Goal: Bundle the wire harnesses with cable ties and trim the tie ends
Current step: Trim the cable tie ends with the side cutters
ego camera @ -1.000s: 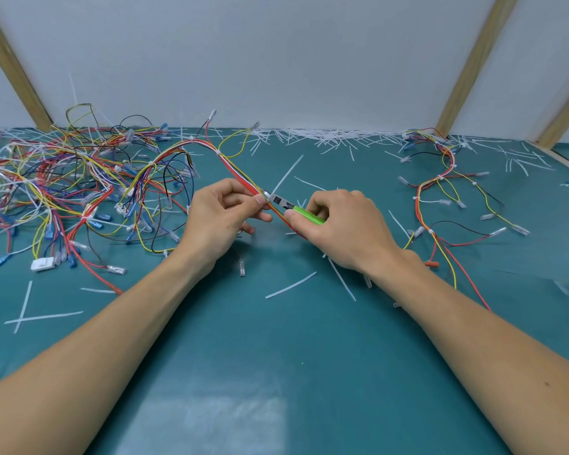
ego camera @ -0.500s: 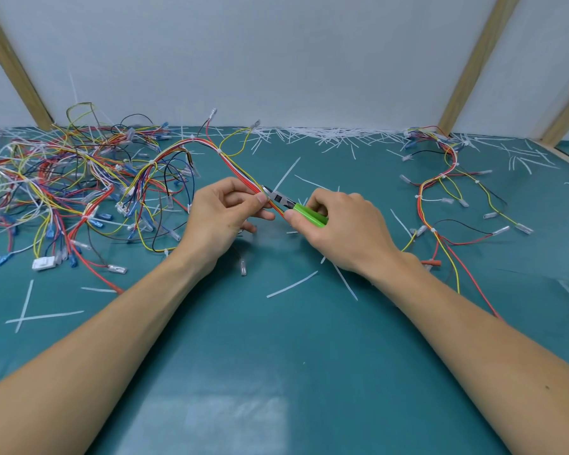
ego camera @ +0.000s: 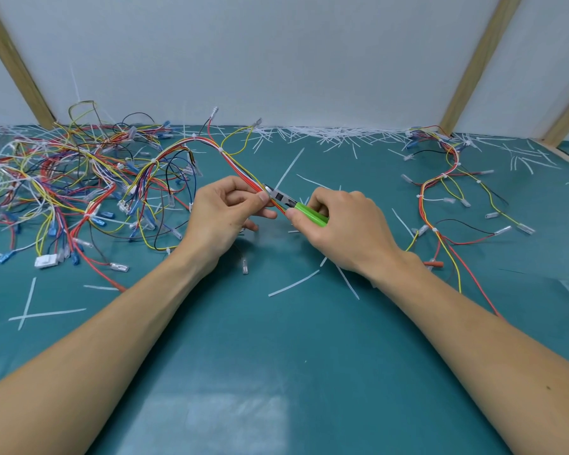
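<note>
The wire harness (ego camera: 240,165) in hand runs from the tangle at the left of the worktop (ego camera: 276,356), arches up toward the back edge, and comes down to the middle, where the left hand (ego camera: 225,213) pinches the bundled wires between thumb and curled fingers. Two white cable ties already circle this harness higher on its arch. The right hand (ego camera: 342,224) is wrapped around the green handles of a pair of cutters (ego camera: 296,208), whose metal nose lies against the wires just beside the left thumb. The tie at that spot is hidden by the fingers and the cutter tip, so whether its tail is already off cannot be told.

Judging by this, the step in hand is trimming a tie end. The next move calls for the blades to sit flush against the tie's head and clear of the insulation, since the nose is touching the coloured wires; a squeeze at a bad angle could nick one.

Further out, the pile of loose harnesses (ego camera: 79,185) covers the left part of the worktop, a tied harness (ego camera: 440,192) lies along the right side, and cut tie ends (ego camera: 326,134) litter the back edge and the near surface.
</note>
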